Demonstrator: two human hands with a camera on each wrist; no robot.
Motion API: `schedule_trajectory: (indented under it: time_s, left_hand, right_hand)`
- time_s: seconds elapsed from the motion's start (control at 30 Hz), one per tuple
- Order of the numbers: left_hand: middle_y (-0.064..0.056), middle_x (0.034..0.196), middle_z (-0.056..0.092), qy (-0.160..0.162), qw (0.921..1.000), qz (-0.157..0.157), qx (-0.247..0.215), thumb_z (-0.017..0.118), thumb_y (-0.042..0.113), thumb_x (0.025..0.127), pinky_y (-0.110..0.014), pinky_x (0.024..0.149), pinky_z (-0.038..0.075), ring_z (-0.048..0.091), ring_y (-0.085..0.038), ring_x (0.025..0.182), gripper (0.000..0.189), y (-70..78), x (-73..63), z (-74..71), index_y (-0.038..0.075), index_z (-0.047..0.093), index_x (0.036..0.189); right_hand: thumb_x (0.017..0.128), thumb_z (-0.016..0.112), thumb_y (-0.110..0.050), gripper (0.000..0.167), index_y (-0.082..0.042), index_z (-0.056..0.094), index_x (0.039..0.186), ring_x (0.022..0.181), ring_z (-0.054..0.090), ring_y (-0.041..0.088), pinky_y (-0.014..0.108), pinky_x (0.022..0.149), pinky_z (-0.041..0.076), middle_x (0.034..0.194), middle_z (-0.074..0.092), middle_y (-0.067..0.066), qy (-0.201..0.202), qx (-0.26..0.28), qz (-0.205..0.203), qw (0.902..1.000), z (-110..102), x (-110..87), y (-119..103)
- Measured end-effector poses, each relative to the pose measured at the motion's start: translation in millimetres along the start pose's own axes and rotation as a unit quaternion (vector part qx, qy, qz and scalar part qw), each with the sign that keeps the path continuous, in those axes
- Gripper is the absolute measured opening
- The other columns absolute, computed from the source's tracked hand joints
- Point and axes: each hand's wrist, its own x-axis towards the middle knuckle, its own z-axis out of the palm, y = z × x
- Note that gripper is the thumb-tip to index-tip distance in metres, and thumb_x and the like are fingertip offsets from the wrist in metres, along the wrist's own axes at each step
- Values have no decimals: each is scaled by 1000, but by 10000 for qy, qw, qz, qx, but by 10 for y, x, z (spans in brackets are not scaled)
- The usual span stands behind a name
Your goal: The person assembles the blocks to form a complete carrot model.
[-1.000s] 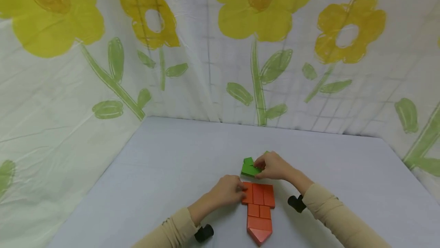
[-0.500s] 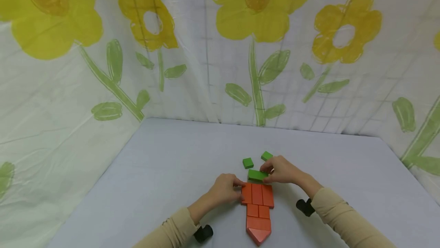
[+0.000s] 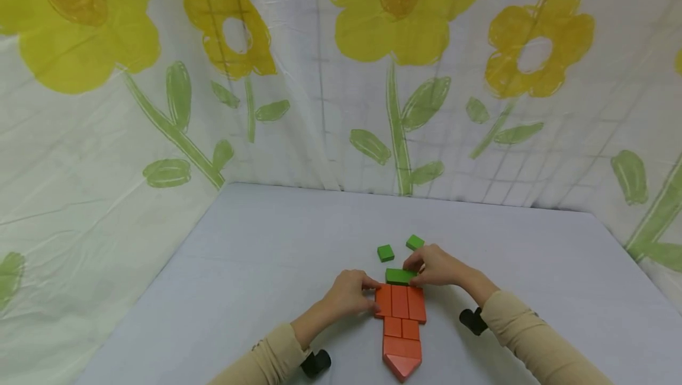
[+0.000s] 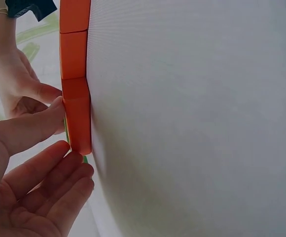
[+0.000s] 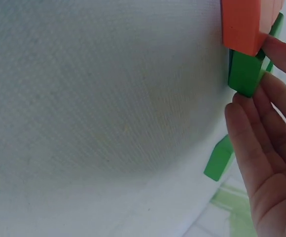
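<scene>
Several red blocks lie flat, fitted together in an arrow shape with a pointed block (image 3: 402, 367) nearest me. My left hand (image 3: 346, 293) holds the top-left red block (image 3: 383, 301), thumb and index finger at its edges; the left wrist view shows both against this block (image 4: 77, 116). Along the arrow's far edge lies a long green block (image 3: 397, 277). My right hand (image 3: 437, 265) pinches its right end between thumb and fingers. In the right wrist view, this green block (image 5: 246, 71) sits against a red block (image 5: 241, 24). Fingers hide part of it.
Beyond the long green block lie two small green blocks, one (image 3: 386, 253) to the left and one (image 3: 415, 243) near the right hand's fingers. A white table (image 3: 277, 237) carries everything. Behind it hangs a flower-printed cloth (image 3: 298, 154).
The right hand has shifted the long green block right and toward me, from a slant up to the red blocks. The small green blocks are now uncovered. My left hand stays at the red block.
</scene>
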Motion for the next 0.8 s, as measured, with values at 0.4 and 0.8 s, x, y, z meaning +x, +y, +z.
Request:
schedule_trajectory:
  time_s: [0.4, 0.8]
  left_hand:
    - [-7, 97, 72, -1, 10000, 80, 15, 85, 11, 71, -25, 72, 47, 62, -17, 87, 37, 32, -14, -19, 1, 75, 105]
    - [-8, 97, 73, 12, 9999, 164, -2, 86, 10, 70, -25, 73, 47, 63, -18, 88, 37, 34, -19, -28, 0, 75, 104]
  right_hand:
    - [86, 72, -10, 15, -1, 74, 98, 84, 64, 13, 27, 73, 51, 92, 72, 2, 188, -142, 10, 9997, 46, -13, 24]
    - [85, 72, -9, 14, -2, 73, 97, 83, 64, 12, 26, 71, 51, 92, 71, 3, 234, -108, 12, 9997, 72, -7, 14]
